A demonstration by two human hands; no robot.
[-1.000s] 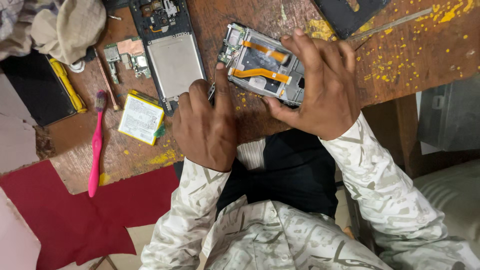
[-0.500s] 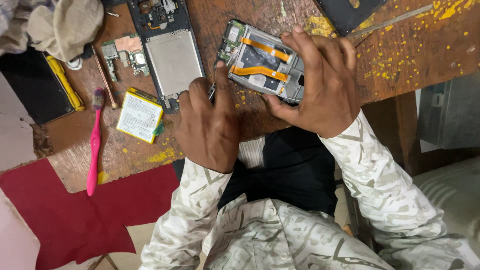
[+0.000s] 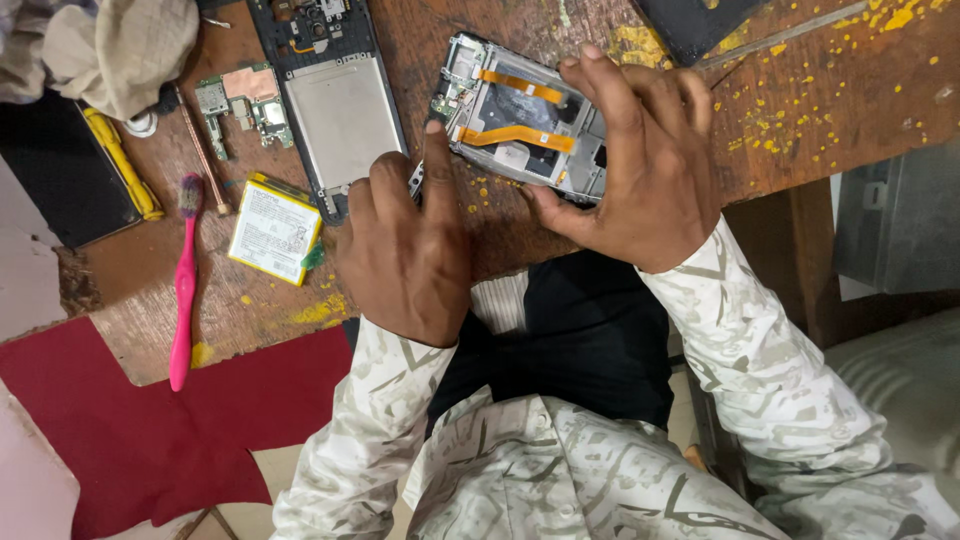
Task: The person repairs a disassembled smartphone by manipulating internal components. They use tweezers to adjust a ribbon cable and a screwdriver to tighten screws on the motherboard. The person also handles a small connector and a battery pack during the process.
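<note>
Resting on my paint-flecked wooden bench (image 3: pixel 800 90), the opened phone frame (image 3: pixel 520 115) sits clamped by curled right-hand fingers (image 3: pixel 620 110); my left hand (image 3: pixel 405 250) pinches a metal tool (image 3: pixel 415 180) beside it.

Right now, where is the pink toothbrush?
In the head view the pink toothbrush lies at the table's left edge, left of the yellow-edged battery.

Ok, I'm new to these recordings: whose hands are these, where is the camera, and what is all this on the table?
The camera sits on the person's head and looks down at their own two hands over a worn wooden table. The right hand grips an opened phone frame with orange ribbon cables. The left hand holds a thin metal tool against the frame's edge. To the left lie a second phone shell, a small circuit board, a yellow-edged battery and a pink toothbrush.
</note>
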